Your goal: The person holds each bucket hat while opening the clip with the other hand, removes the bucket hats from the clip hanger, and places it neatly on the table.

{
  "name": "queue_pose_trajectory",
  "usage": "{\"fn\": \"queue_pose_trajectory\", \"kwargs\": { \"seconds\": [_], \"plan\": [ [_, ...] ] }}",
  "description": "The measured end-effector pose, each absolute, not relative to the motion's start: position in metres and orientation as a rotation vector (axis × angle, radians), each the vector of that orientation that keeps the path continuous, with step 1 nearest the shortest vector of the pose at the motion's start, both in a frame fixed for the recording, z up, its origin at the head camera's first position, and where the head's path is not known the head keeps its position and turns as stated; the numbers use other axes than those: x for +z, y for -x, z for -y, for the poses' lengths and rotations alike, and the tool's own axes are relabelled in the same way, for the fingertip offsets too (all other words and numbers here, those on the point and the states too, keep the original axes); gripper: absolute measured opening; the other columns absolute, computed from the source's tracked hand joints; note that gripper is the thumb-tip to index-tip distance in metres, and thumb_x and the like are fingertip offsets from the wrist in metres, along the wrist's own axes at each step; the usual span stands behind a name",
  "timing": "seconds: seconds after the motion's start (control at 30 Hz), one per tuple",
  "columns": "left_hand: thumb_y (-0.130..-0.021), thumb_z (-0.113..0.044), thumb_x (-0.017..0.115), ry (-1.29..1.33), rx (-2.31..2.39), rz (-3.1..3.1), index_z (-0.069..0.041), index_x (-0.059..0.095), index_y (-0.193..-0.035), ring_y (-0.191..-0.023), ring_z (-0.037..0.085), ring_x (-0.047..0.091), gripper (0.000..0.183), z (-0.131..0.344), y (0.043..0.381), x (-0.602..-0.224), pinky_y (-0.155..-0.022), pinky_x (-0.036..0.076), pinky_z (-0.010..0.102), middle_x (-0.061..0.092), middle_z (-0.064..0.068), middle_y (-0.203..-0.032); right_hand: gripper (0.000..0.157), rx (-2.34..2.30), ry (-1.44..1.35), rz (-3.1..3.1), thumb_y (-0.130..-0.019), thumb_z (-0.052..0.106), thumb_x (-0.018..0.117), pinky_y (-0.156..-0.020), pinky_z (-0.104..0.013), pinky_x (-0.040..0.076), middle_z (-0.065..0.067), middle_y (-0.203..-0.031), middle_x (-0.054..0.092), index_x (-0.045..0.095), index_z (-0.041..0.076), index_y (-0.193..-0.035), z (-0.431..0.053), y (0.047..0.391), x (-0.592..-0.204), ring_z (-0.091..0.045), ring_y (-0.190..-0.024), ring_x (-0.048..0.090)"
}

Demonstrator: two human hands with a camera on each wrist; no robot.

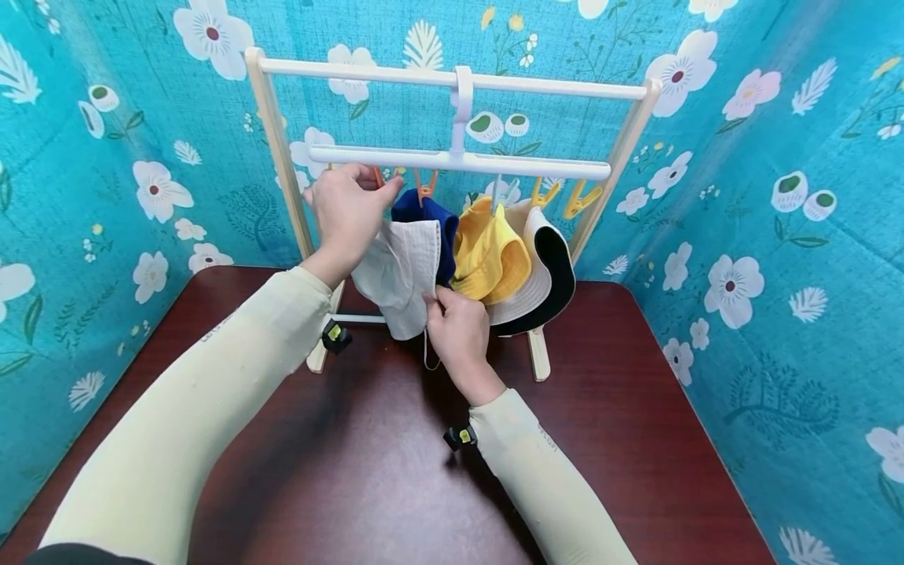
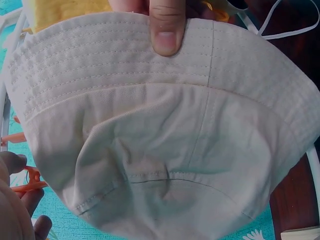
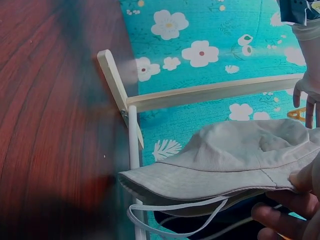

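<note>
A light beige bucket hat (image 1: 399,275) with a thin cord hangs tilted below the left part of a white hanger bar (image 1: 523,163). Up by the bar, my left hand (image 1: 349,212) pinches an orange clothespin (image 2: 33,179) at the hat's crown side. My right hand (image 1: 459,333) holds the brim lower down, its thumb (image 2: 166,40) on one face and its fingers behind. Just right of the beige hat hang a dark blue hat (image 1: 446,243), a yellow bucket hat (image 1: 487,255) and a white hat with a black lining (image 1: 554,255).
The hanger hooks over the top rail (image 1: 558,86) of a small wooden rack standing on a dark red table (image 1: 339,471). Another orange clothespin (image 1: 426,187) grips the blue hat; yellow clothespins (image 1: 581,200) hang at the bar's right. Blue flowered cloth (image 1: 749,235) surrounds the table.
</note>
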State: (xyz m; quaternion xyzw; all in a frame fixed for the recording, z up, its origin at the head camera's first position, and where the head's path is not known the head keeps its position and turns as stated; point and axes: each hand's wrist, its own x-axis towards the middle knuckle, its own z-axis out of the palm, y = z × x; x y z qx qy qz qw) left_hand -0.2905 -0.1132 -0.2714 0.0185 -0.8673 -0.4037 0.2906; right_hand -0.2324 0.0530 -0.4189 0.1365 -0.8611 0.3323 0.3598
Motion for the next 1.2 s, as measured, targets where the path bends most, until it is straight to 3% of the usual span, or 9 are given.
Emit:
{"fn": "queue_pose_trajectory", "kwargs": {
  "seconds": [0.23, 0.47, 0.8, 1.07, 1.2],
  "plan": [
    [-0.091, -0.054, 0.073, -0.044, -1.076, 2.324, -0.020, 0.072, -0.085, -0.109, 0.009, 0.065, 0.035, 0.113, 0.289, -0.269, -0.112, 0.021, 0.047, 0.079, -0.004, -0.093, 0.044, 0.874, -0.348, 2.190, -0.092, 0.022, 0.076, -0.046, -0.037, 0.041, 0.002, -0.054, 0.032, 0.048, 0.018, -0.058, -0.053, 0.232, -0.418, -0.021, -0.047, 0.047],
    [-0.090, -0.055, 0.074, -0.046, -1.066, 2.326, -0.019, 0.072, -0.085, -0.104, 0.008, 0.067, 0.036, 0.113, 0.289, -0.273, -0.112, 0.022, 0.047, 0.078, -0.004, -0.093, 0.039, 0.874, -0.357, 2.187, -0.092, 0.021, 0.076, -0.050, -0.039, 0.047, 0.001, -0.054, 0.043, 0.053, 0.018, -0.061, -0.052, 0.231, -0.422, -0.022, -0.051, 0.057],
    [-0.087, -0.058, 0.075, -0.034, -1.092, 2.319, -0.021, 0.071, -0.083, -0.102, 0.004, 0.068, 0.037, 0.119, 0.291, -0.264, -0.117, 0.019, 0.048, 0.079, -0.006, -0.094, 0.042, 0.829, -0.390, 2.165, -0.094, 0.021, 0.074, -0.048, -0.038, 0.044, 0.000, -0.055, 0.040, 0.048, 0.017, -0.060, -0.052, 0.235, -0.413, -0.022, -0.051, 0.057],
    [-0.087, -0.058, 0.075, -0.064, -1.120, 2.342, -0.018, 0.074, -0.092, -0.107, 0.007, 0.067, 0.040, 0.120, 0.286, -0.261, -0.116, 0.020, 0.047, 0.079, -0.004, -0.101, 0.037, 0.777, -0.383, 2.164, -0.093, 0.021, 0.074, -0.051, -0.041, 0.048, -0.002, -0.057, 0.055, 0.054, 0.016, -0.063, -0.050, 0.232, -0.411, -0.027, -0.059, 0.067],
    [-0.088, -0.058, 0.074, -0.067, -1.110, 2.334, -0.018, 0.076, -0.099, -0.112, 0.008, 0.065, 0.042, 0.121, 0.285, -0.261, -0.116, 0.020, 0.048, 0.079, -0.004, -0.105, 0.035, 0.770, -0.398, 2.149, -0.093, 0.020, 0.075, -0.052, -0.041, 0.048, -0.002, -0.056, 0.054, 0.056, 0.015, -0.063, -0.051, 0.231, -0.412, -0.026, -0.059, 0.067]
  ]
}}
